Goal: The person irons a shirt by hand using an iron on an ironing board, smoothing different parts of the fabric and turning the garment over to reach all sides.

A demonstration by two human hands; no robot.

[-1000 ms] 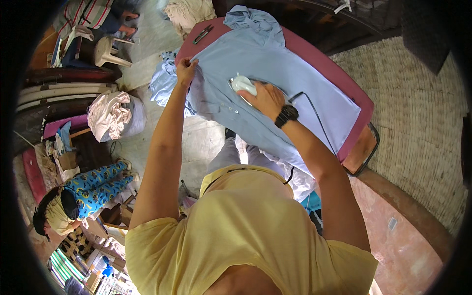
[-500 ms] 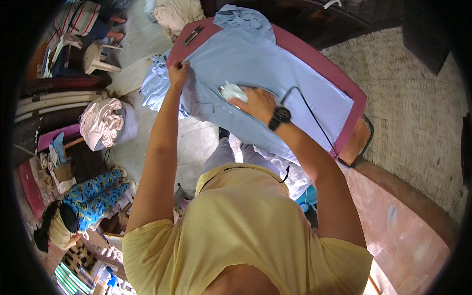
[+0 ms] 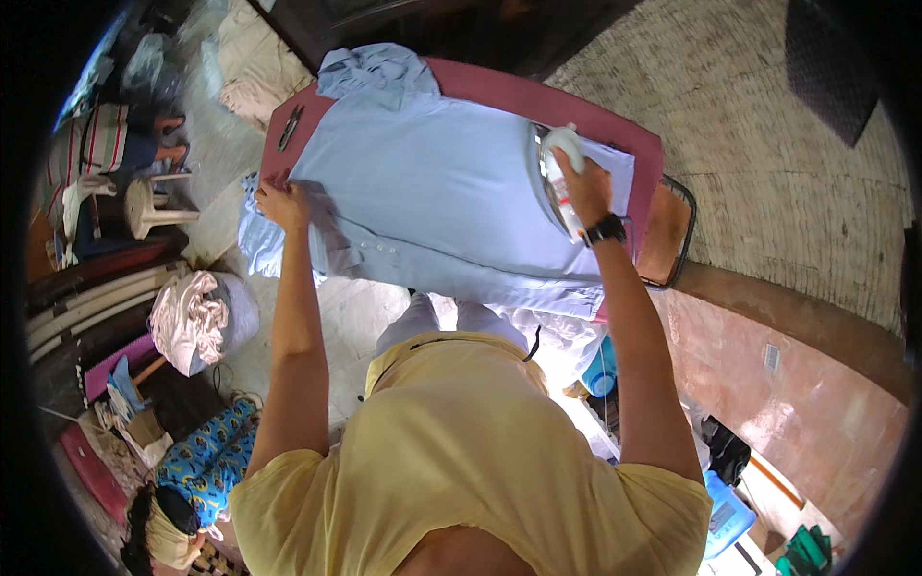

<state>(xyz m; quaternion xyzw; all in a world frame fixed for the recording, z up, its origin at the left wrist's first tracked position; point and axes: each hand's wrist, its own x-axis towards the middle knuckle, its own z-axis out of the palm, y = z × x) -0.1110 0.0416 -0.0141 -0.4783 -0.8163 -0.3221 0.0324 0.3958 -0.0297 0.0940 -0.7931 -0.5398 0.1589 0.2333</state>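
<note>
A light blue shirt [image 3: 413,182] lies spread over a maroon ironing board [image 3: 538,91], its buttoned strip toward me and a bunched part at the far left. With fingers closed, my left hand [image 3: 284,204] grips the shirt's cloth at the board's left edge. At the right end of the shirt, my right hand [image 3: 588,187] is wrapped around the handle of a white clothes iron [image 3: 567,144]. The iron's shiny metal rim faces left; whether its sole rests flat on the cloth is hard to tell. A black watch sits on my right wrist.
Small thread snips [image 3: 290,128] lie on the board's far left corner. Left of me stand a bundle of pale clothes [image 3: 197,322] and a plastic stool [image 3: 144,206]. A person in blue printed trousers [image 3: 211,451] is at lower left. A low ledge [image 3: 768,322] runs along the right.
My right hand has carried the iron from the shirt's middle to its right end and turned it. The view has shifted, and the cloth by the button strip lies more spread out.
</note>
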